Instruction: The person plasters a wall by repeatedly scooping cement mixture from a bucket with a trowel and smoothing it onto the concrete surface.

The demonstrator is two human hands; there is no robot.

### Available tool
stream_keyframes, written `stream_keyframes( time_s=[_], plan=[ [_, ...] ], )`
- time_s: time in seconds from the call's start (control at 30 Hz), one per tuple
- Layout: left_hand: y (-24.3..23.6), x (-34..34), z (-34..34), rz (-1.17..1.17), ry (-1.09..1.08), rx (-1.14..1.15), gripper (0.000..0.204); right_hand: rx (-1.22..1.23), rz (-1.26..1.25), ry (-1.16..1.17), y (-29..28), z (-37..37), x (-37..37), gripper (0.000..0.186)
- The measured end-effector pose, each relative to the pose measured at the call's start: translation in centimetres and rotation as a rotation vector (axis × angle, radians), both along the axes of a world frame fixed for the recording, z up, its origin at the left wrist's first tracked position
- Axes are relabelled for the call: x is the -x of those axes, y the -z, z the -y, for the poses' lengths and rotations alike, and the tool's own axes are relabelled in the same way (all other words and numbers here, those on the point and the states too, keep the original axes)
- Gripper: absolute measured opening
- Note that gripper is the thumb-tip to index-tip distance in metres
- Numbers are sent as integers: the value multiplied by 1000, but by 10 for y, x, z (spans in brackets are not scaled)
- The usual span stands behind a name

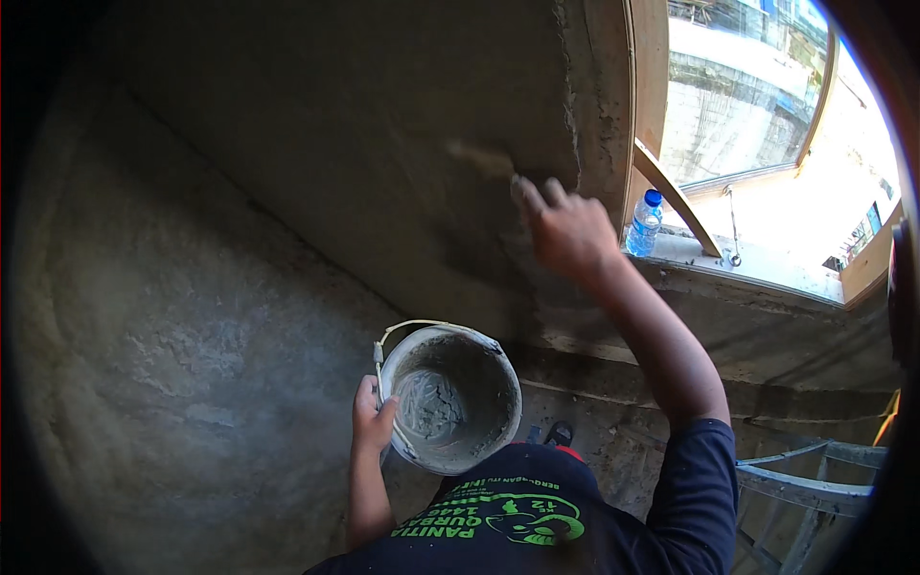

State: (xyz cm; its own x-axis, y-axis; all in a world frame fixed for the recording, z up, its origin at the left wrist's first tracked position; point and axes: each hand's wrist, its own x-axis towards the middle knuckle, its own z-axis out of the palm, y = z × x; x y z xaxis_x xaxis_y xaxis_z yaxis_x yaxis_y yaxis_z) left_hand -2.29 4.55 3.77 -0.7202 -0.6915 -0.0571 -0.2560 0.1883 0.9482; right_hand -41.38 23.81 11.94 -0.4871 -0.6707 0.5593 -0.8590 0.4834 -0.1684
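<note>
With my left hand (pixel 374 417) I grip the side of a pale plastic bucket (pixel 479 398) with a wire handle; grey wet cement lies in its bottom. My right hand (pixel 565 225) is raised up and to the right of the bucket, fingers closed on the handle of a light brown brush (pixel 484 158). The brush is blurred against the grey plastered wall (pixel 383 115), so I cannot tell whether its head touches the surface. A jagged crack runs down the plaster beside the window frame.
An open wooden-framed window (pixel 652 86) is at the upper right, with a clear bottle (pixel 645 227) with blue cap on its sill (pixel 786 278) and a metal latch hanging. A grey metal ladder or scaffold (pixel 795 489) stands at the lower right. My sandalled foot shows below the bucket.
</note>
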Motion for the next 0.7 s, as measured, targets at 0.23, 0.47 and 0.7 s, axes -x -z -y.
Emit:
stream_keyframes(
  time_s=[0.23, 0.47, 0.7],
  plan=[
    [12, -2, 11, 17, -41, 23, 26, -663, 201, -36, 235, -31, -29, 24],
    [23, -8, 20, 73, -79, 65, 25, -466, 1087, 274, 354, -151, -110, 42],
    [14, 1, 18, 90, -36, 21, 25, 234, 1961, 218, 305, -185, -197, 32]
  ],
)
